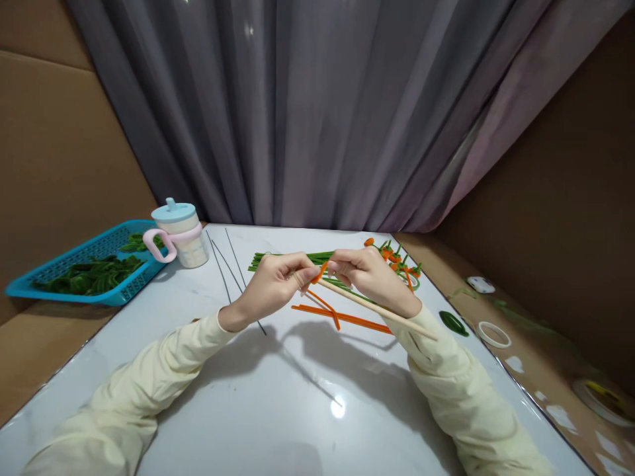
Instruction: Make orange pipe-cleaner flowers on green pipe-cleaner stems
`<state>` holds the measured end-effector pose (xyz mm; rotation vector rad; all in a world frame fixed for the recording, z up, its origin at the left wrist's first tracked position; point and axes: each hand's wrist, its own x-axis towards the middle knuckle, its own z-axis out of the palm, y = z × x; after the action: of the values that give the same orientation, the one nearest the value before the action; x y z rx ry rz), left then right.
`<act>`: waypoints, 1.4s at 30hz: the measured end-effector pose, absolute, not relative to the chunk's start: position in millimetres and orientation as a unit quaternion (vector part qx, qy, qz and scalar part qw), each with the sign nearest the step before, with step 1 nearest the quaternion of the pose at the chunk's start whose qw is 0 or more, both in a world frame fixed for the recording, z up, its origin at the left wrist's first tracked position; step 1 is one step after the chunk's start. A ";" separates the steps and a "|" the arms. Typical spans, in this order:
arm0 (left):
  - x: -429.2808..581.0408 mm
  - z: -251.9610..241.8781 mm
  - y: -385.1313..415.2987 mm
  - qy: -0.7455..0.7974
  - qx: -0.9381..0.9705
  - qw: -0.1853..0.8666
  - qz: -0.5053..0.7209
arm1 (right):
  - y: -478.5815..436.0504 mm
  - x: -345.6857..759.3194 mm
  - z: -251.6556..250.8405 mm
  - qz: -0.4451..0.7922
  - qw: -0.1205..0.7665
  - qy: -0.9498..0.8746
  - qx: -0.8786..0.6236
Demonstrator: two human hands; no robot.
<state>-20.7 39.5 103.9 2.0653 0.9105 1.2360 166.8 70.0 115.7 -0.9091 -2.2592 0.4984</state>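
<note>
Above the white table, my left hand (278,284) is closed in a pinch on an orange pipe cleaner (320,274) wound at the tip of a pale wooden stick (377,309). The stick slants down to the right, passing in front of my right wrist. My right hand (364,274) pinches the orange pipe cleaner just right of my left fingertips. A bent orange tail hangs below the hands. Straight orange pipe cleaners (352,318) lie on the table under them. Behind my hands is a bundle of green pipe cleaners (262,260), partly hidden.
Orange flower heads with green stems (391,254) lie at the back right. Thin dark wires (227,264) lie left. A lidded cup (188,248) stands beside a blue basket (109,299) holding green pieces. A green coil (453,323) and white tape ring (494,334) sit right.
</note>
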 end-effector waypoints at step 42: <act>-10.4 87.0 38.2 0.299 0.793 0.212 0.487 | 79.8 177.9 121.2 0.324 0.288 -0.835 -0.340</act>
<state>-10.4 38.2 87.0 2.2026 0.8296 1.3519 177.9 79.8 121.2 -0.9070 -2.2289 0.8652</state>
